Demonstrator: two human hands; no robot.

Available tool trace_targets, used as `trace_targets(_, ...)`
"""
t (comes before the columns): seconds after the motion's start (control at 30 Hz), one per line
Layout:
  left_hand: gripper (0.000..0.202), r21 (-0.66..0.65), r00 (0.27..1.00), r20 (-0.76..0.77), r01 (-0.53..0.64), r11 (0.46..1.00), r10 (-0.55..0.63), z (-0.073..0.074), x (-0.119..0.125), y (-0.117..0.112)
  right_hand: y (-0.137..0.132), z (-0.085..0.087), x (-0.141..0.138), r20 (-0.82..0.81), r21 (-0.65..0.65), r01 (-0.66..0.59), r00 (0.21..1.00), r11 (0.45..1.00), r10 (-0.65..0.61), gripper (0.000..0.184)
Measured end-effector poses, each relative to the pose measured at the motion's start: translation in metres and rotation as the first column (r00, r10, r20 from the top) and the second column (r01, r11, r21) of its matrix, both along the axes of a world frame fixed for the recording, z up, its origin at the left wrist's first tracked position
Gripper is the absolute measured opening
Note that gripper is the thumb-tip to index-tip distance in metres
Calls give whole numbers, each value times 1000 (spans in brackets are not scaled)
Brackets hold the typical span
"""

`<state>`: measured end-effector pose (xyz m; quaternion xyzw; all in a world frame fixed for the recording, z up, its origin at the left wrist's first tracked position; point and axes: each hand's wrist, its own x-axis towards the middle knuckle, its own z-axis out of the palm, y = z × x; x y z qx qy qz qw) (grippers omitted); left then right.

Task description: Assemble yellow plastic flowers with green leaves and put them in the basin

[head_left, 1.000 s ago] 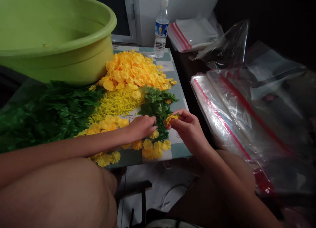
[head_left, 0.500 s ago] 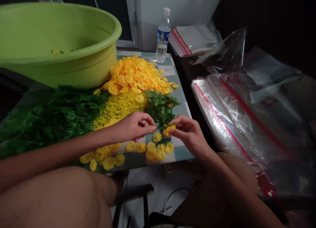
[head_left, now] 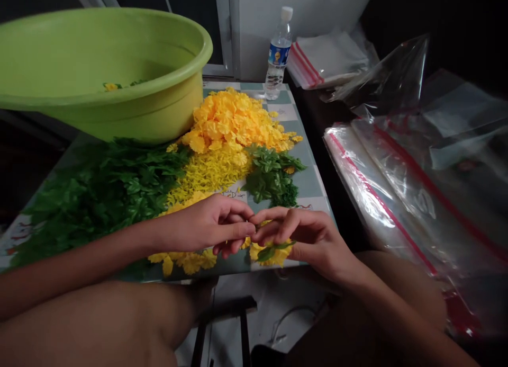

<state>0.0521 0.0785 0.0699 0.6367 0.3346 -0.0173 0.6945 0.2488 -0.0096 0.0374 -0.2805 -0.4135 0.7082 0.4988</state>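
My left hand (head_left: 208, 227) and my right hand (head_left: 305, 237) meet fingertip to fingertip above the near edge of the small table (head_left: 313, 184). Both are pinched shut on a small yellow fabric flower with a green leaf (head_left: 273, 252) that hangs below my right fingers. Under them lies a row of flat yellow flower pieces (head_left: 186, 261). Further back lie a heap of orange-yellow petals (head_left: 234, 118), a patch of thin yellow stamens (head_left: 212, 171), a small clump of green leaves (head_left: 273, 173) and a big pile of green leaves (head_left: 107, 189).
A large green plastic basin (head_left: 119, 86) stands at the back left with a few flowers inside. A water bottle (head_left: 278, 54) stands at the table's far edge. Clear zip bags with red strips (head_left: 397, 187) are stacked at the right. My knees are below.
My hands came together toward me, from apart over the leaf clump to touching at the table's near edge. The flower in my right hand now has a green leaf with it.
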Motion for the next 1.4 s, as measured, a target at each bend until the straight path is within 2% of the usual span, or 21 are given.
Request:
trace_targets(0.13,13,31,1000,1,-1,1000,1,2,1,1,2,0,4,-9,-7,27,1000,1000,-27,15)
trace_targets(0.27,11,112,998,37,-58,992,54,0,7,-2,2,-3,5,-125,-92,47,990,995,-58,15)
trace_targets(0.4,12,288,985,80,-168,943,151,0,14,-7,0,-7,0,-289,-214,27,953,976,-90,17)
trace_targets(0.5,14,408,981,85,-194,892,174,0,16,-7,-1,-9,-2,-398,-282,-2,910,959,-115,18)
trace_targets(0.57,13,551,984,94,-178,815,151,0,14,-5,-2,-9,-2,-456,-319,-25,880,947,-130,18)
trace_targets(0.67,13,787,995,99,-93,610,24,0,11,0,-3,-9,-4,-508,-371,-71,850,926,-138,19)
trace_targets(0.73,15,868,995,81,-38,495,-66,0,10,3,-4,-11,-5,-514,-399,-100,848,912,-131,20)
trace_targets(0.77,16,884,993,60,-7,468,-98,1,10,3,-4,-12,-6,-511,-408,-105,850,907,-131,21)
trace_targets(0.9,17,883,986,-33,104,458,-160,6,11,3,-4,-17,-8,-500,-419,-79,852,904,-157,21)
trace_targets(1.03,20,888,974,-35,133,441,-222,8,10,2,-4,-21,-8,-497,-405,-82,855,911,-144,20)
trace_targets(1.17,22,857,987,-79,139,495,-141,7,7,-1,-2,-24,-6,-485,-395,-72,863,916,-141,19)
trace_targets(1.23,21,852,988,-90,141,505,-124,6,6,-1,-1,-25,-5,-466,-394,-57,873,917,-146,17)
trace_targets(1.33,21,880,984,-74,139,455,-159,6,5,1,2,-23,-4,-442,-370,-37,886,928,-141,13)
trace_targets(1.4,20,893,985,-58,123,432,-161,6,5,2,2,-19,-4,-377,-303,20,916,953,-140,11)
